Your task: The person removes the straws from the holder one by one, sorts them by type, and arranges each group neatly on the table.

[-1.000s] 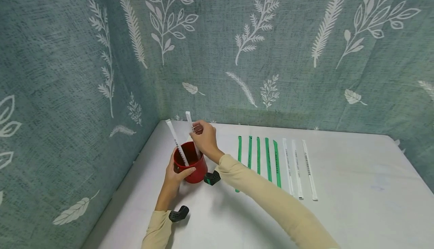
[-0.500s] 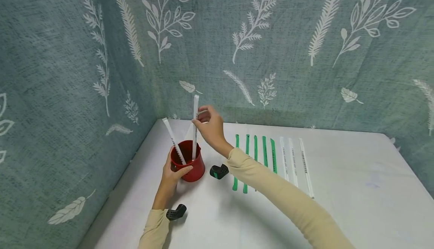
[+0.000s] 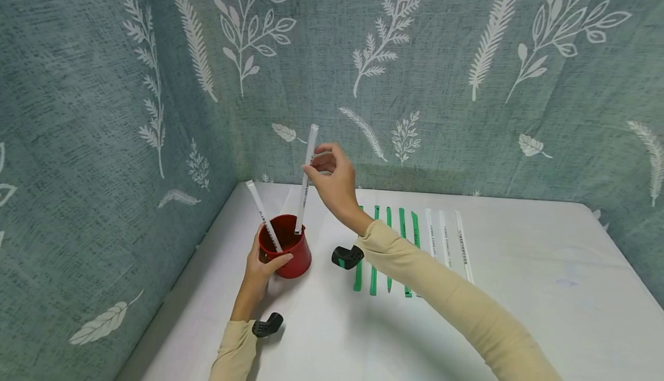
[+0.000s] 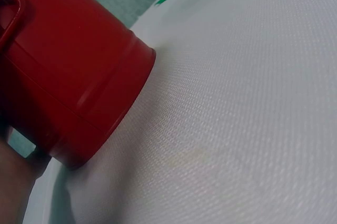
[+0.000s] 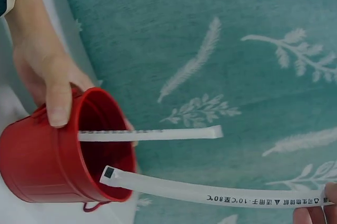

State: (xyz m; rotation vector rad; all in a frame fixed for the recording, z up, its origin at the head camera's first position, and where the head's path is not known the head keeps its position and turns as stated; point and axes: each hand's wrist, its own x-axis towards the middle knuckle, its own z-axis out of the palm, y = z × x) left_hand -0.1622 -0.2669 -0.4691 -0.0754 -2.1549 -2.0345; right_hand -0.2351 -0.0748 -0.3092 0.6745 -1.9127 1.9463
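Note:
A red bucket stands on the white table at the left. My left hand grips its side, thumb toward the front near the rim. One white paper-wrapped straw leans inside, its top sticking out to the left. My right hand pinches another white wrapped straw between thumb and fingers, above and right of the bucket. That straw is nearly upright, its lower end at the bucket's mouth. In the right wrist view the straw's dark-marked end overlaps the bucket's opening.
Several green wrapped straws lie side by side right of the bucket, partly behind my right forearm. White wrapped straws lie in line beyond them. A leaf-patterned curtain borders the table at the back and left.
My right hand has moved up and to the right, drawing the pinched straw upward from deep in the bucket to its mouth. My left hand stays on the bucket.

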